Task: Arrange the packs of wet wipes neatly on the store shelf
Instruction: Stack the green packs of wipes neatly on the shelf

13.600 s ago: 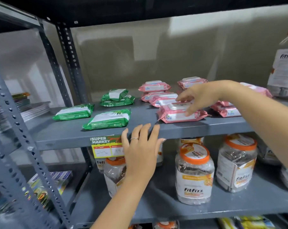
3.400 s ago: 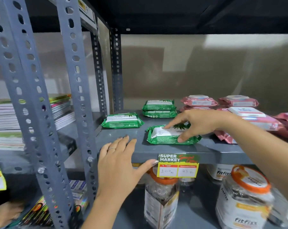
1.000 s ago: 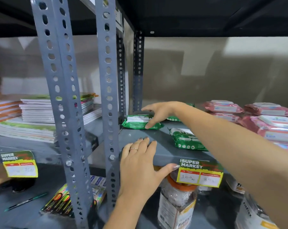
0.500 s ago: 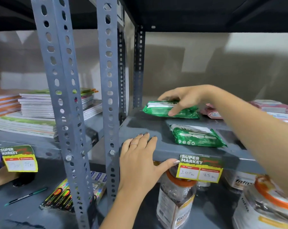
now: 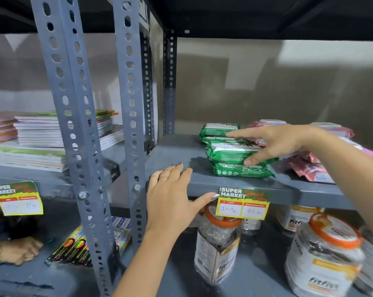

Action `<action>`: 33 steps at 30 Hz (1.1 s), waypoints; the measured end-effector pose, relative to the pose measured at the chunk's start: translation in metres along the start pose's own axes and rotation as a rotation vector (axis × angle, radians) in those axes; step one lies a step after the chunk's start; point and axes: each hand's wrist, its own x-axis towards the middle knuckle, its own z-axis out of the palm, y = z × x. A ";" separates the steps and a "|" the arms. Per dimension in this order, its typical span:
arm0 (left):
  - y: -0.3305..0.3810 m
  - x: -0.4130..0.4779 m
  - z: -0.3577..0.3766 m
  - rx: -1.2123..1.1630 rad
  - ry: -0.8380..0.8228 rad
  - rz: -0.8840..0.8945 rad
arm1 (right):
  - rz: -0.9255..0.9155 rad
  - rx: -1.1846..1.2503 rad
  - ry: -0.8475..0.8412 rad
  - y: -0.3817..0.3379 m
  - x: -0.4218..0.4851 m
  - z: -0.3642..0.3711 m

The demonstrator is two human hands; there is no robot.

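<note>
My right hand (image 5: 273, 142) grips a green wet wipes pack (image 5: 226, 154), thumb on its front edge and fingers over its top. That pack lies on top of another green pack (image 5: 239, 170) near the front of the grey shelf (image 5: 175, 153). Behind them stands a stack of two more green packs (image 5: 217, 130). Pink wet wipes packs (image 5: 310, 168) lie to the right, partly hidden by my right arm. My left hand (image 5: 172, 196) rests flat on the shelf's front edge, holding no pack.
A price tag (image 5: 242, 203) hangs on the shelf edge. Plastic jars with orange lids (image 5: 217, 243) stand on the shelf below. Perforated grey uprights (image 5: 130, 103) rise at the left, with stacked notebooks (image 5: 42, 136) beyond. Another person's hand (image 5: 18, 251) lies at the lower left.
My right hand carried the green pack from the back toward the front and set it on top of the front green pack. The left hand stayed on the shelf edge.
</note>
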 end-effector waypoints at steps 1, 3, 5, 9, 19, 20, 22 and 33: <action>0.000 0.000 0.000 0.004 -0.001 0.001 | -0.014 0.050 0.012 0.000 -0.003 -0.001; -0.001 -0.001 0.001 0.009 -0.003 0.001 | -0.046 0.116 0.027 0.000 -0.006 -0.003; -0.001 0.000 0.001 0.012 -0.001 0.000 | -0.045 0.127 0.059 0.000 -0.007 -0.002; -0.001 0.000 0.002 0.021 0.004 -0.001 | 0.041 0.126 0.137 0.001 -0.007 0.000; -0.001 0.000 0.004 0.029 0.007 -0.002 | 0.009 -0.162 0.403 0.011 0.000 0.009; -0.001 0.000 0.004 0.033 0.006 -0.002 | -0.018 -0.160 0.423 0.013 -0.002 0.008; -0.001 0.000 0.004 0.038 0.003 -0.002 | -0.028 -0.153 0.371 0.014 -0.008 0.006; -0.001 0.000 0.004 0.028 0.004 0.002 | -0.040 -0.112 0.253 0.013 -0.015 0.007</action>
